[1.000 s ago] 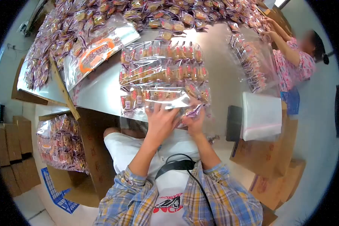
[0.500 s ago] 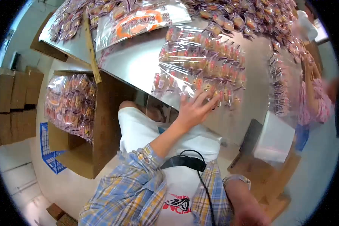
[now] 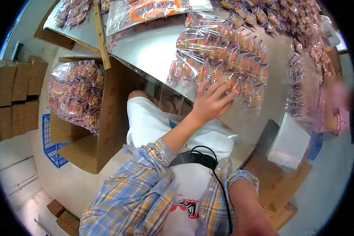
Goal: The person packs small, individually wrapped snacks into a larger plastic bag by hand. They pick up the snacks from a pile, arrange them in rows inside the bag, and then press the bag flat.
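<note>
A clear plastic bag (image 3: 228, 51) of individually wrapped snacks lies on the metal table. My left hand (image 3: 213, 100) rests on its near edge with the fingers spread over the wrappers, touching rather than gripping. Down at the lower right, my right hand (image 3: 259, 227) hangs beside my body, away from the table. The bottom edge of the picture cuts it off, so its fingers are hidden. Beyond the bag lies a flat printed bag (image 3: 157, 11) with orange and red markings.
Loose wrapped snacks (image 3: 263, 15) are heaped along the far table. To the left stands an open carton (image 3: 116, 114) with a filled bag, beside a blue crate (image 3: 47, 135). Clear bags (image 3: 289, 143) are stacked at right, near another person's pink sleeve (image 3: 342, 120). A wooden strip (image 3: 100, 35) crosses the table edge.
The view has shifted, moving the table upward in the picture. My left hand stays on the snack bag. My right hand has dropped further toward the bottom edge.
</note>
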Demonstrator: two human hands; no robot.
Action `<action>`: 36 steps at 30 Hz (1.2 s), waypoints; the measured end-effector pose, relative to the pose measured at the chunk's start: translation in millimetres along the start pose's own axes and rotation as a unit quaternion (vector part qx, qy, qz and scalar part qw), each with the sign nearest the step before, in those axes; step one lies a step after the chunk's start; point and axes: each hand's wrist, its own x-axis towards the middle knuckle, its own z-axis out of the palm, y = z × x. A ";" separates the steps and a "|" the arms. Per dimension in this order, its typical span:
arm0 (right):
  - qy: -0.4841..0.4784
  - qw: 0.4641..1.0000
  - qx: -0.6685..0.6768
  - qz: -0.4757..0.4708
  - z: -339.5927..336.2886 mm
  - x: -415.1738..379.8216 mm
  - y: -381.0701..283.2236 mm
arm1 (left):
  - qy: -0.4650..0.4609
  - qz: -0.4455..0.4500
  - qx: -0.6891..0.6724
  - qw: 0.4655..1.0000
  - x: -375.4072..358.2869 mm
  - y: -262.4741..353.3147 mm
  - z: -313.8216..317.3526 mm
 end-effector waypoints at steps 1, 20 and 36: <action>0.001 1.000 -0.005 -0.006 0.4 0.4 -1.7 | 0.004 -0.003 0.002 1.000 2.6 1.9 4.6; 0.127 0.989 0.063 -0.028 -23.5 5.0 -20.8 | 0.059 -0.006 -0.001 0.998 0.7 0.5 3.1; 0.225 0.789 0.570 -0.045 -23.5 -18.7 -16.0 | 0.060 -0.022 0.006 0.998 0.7 2.4 5.3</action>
